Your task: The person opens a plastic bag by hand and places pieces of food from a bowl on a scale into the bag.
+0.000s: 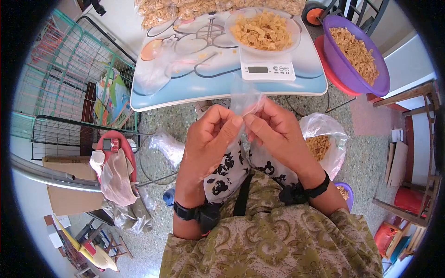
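Note:
My left hand [211, 139] and my right hand [278, 132] meet in front of my chest, each pinching the top edge of a small clear plastic bag [244, 99] between fingertips and thumb. The bag is thin, crumpled and looks empty. Just beyond it, on a low blue-and-white table [185, 90], stands a white digital scale [268, 69] carrying a clear bowl [262, 30] heaped with yellow snack pieces. Both wrists wear black straps.
A purple bowl of snacks [357, 53] sits at the right on a red stool. An open plastic bag of snacks [324, 141] lies on the floor by my right arm. Packed snack bags [162, 11] line the table's far edge. A green wire rack [69, 74] stands left.

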`<state>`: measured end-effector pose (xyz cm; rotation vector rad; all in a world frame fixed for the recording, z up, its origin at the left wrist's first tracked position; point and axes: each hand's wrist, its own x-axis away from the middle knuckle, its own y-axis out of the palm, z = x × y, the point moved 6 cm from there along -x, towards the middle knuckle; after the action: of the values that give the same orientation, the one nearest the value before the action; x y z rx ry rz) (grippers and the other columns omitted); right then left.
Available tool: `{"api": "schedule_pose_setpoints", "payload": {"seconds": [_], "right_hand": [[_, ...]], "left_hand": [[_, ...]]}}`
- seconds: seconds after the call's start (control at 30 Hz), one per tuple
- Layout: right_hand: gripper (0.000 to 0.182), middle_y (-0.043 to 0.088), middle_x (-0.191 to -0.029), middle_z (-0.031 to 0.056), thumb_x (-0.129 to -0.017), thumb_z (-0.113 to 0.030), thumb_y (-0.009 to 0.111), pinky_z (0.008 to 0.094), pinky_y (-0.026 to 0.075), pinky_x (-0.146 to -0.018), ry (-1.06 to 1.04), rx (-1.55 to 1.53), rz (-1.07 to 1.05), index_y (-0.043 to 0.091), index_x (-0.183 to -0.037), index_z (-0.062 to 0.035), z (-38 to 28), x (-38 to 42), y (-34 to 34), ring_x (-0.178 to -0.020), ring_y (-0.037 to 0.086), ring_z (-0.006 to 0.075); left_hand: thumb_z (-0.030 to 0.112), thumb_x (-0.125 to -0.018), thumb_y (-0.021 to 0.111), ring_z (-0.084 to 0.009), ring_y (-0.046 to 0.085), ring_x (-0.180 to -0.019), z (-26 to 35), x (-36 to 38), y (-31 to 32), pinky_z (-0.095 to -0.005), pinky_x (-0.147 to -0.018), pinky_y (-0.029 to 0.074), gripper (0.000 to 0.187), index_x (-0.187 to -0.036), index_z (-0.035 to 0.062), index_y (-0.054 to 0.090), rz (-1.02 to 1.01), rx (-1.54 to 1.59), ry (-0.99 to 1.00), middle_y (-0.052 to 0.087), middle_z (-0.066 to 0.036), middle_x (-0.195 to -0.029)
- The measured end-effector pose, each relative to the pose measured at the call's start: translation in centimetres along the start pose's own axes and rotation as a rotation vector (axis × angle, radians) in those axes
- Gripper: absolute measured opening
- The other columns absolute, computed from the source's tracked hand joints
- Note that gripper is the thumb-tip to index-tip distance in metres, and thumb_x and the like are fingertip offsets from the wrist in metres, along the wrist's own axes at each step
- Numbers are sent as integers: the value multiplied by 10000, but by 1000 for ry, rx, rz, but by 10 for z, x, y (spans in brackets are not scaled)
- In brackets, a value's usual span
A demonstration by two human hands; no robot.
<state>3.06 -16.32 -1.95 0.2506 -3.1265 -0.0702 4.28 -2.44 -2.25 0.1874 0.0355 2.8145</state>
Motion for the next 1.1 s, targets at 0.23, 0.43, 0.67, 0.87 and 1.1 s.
{"api": "schedule_pose_setpoints", "payload": {"seconds": [0.23,0.43,0.67,0.87,1.1], "right_hand": [[179,525,-705,-15,-954,-194,501,205,404,-578,2,5,-18,532,-902,-25,-7,4,3,-646,492,45],[161,519,-677,-13,-922,-169,533,214,398,-543,-9,72,11,517,-857,-22,1,6,-2,-612,476,43],[124,567,-730,50,-814,-91,622,250,420,-517,-149,364,82,527,-865,-29,-11,6,-1,-579,517,100],[259,576,-1074,138,-766,-61,613,337,508,-580,-942,857,208,556,-1018,-50,-48,21,11,-680,610,218],[258,599,-1047,128,-810,-85,533,368,539,-581,-567,1262,-102,565,-1059,-27,-23,0,38,-738,644,284]], "left_hand": [[188,-951,547,3,389,-630,-1,4,-5,-160,-540,296,161,-899,37,568,17,108,-10,497,64,-715],[169,-961,523,-11,423,-611,9,3,-25,-165,-538,338,142,-895,47,551,290,171,200,506,43,-703],[150,-956,537,-50,437,-544,27,11,-28,-210,-491,357,133,-884,38,532,600,-210,412,519,20,-648],[156,-946,550,-33,441,-641,36,12,-21,-198,-566,388,138,-885,32,552,579,-465,377,531,-1,-716],[148,-914,594,-119,512,-548,44,18,-12,-258,-526,430,125,-897,26,573,512,-519,467,560,-66,-655]]}}
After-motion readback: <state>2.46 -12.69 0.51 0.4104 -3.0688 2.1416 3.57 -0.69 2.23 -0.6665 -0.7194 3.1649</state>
